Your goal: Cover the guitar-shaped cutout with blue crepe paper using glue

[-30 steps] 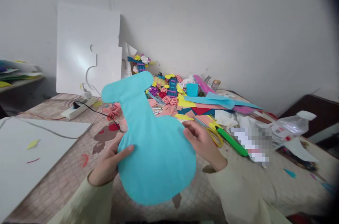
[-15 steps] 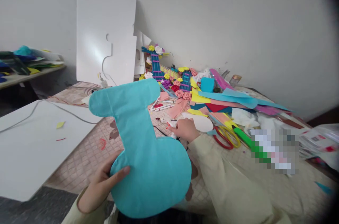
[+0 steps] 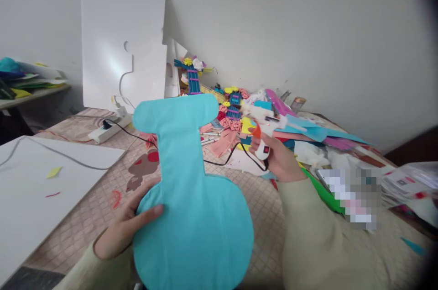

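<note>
A turquoise guitar-shaped piece covered in cloth or felt (image 3: 191,217) stands tilted up in front of me, its round end down. My left hand (image 3: 132,217) grips its lower left edge, thumb on the front and fingers behind. Raised over the table at the right, my right hand (image 3: 278,155) is closed round the handle of a white hot glue gun (image 3: 263,116) with an orange trigger. The gun's nozzle points left, and a glue stick sticks out of its back. Its black cord (image 3: 222,162) runs left, passing behind the turquoise piece.
A white power strip (image 3: 109,130) lies at the back left. White boards lean on the wall (image 3: 123,52) and lie at left (image 3: 68,189). Small decorated guitars (image 3: 193,81), paper flowers and coloured sheets (image 3: 308,130) crowd the back. A pixelated object (image 3: 356,198) lies at right.
My right hand has come up from the tabletop and now holds the glue gun in the air. The turquoise piece has turned more upright and sits slightly lower. The view has shifted a little right.
</note>
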`<state>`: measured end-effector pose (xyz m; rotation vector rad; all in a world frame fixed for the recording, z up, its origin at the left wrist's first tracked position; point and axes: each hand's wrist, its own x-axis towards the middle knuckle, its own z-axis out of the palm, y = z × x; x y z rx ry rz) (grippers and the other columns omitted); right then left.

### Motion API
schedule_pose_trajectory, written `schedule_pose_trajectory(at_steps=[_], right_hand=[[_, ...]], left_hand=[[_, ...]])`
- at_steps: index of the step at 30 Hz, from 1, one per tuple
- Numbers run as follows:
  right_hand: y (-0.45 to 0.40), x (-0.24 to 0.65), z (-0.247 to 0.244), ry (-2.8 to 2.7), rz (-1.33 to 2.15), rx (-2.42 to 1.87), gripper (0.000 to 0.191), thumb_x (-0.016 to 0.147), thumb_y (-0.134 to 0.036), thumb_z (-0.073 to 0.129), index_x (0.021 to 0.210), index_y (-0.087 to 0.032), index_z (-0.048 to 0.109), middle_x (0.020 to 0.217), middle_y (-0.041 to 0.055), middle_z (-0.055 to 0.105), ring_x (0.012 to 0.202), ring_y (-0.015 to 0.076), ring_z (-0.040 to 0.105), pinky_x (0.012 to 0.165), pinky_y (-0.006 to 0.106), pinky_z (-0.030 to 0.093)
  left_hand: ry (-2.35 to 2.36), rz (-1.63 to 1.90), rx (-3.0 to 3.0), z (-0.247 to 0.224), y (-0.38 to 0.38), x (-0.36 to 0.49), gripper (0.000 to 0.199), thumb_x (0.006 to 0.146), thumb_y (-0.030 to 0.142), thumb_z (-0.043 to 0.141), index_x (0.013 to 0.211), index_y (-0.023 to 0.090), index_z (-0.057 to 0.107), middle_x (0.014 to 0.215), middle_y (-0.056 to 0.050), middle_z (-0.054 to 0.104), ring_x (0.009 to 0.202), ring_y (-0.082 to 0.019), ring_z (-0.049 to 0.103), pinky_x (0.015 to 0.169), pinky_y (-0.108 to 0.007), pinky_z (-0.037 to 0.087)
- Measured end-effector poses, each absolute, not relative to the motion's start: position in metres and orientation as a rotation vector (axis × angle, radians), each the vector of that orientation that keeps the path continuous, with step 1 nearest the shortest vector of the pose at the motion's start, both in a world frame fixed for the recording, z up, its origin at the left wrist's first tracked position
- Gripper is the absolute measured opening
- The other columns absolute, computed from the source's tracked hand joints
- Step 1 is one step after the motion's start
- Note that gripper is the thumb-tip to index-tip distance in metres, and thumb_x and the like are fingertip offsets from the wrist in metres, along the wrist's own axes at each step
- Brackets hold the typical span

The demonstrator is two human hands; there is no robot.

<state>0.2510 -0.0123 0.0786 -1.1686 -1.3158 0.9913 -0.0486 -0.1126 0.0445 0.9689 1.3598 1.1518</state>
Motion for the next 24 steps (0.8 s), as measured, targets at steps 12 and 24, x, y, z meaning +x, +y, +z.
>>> schedule_pose_trajectory(at_steps=[12, 24], right_hand=[[0.001, 0.26, 0.029, -1.008, 0.906, -1.091, 0.043, 0.068, -0.05, 0.065, 0.093, -0.015, 0.063, 0.087, 0.007, 0.069, 0.083, 0.0225, 0.063, 0.071, 0.035, 0.05], [-0.035, 0.262, 0.028, -1.135, 0.767, -1.388, 0.035, 0.073, -0.052, 0.056, 0.086, -0.021, 0.066, 0.09, 0.0062, 0.069, 0.088, 0.0241, 0.062, 0.082, 0.04, 0.047]], left_hand=[[1.101, 1.155, 1.085, 0.065, -0.003, 0.023, 0.047, 0.059, 0.033, 0.075, 0.102, 0.023, 0.06, 0.098, -0.004, 0.066, 0.088, -0.024, 0.063, 0.068, -0.029, 0.053], [1.122, 1.085, 0.86, 0.046, -0.018, 0.016, 0.048, 0.052, 0.03, 0.079, 0.095, 0.021, 0.06, 0.08, -0.002, 0.069, 0.066, -0.02, 0.065, 0.057, -0.027, 0.054]])
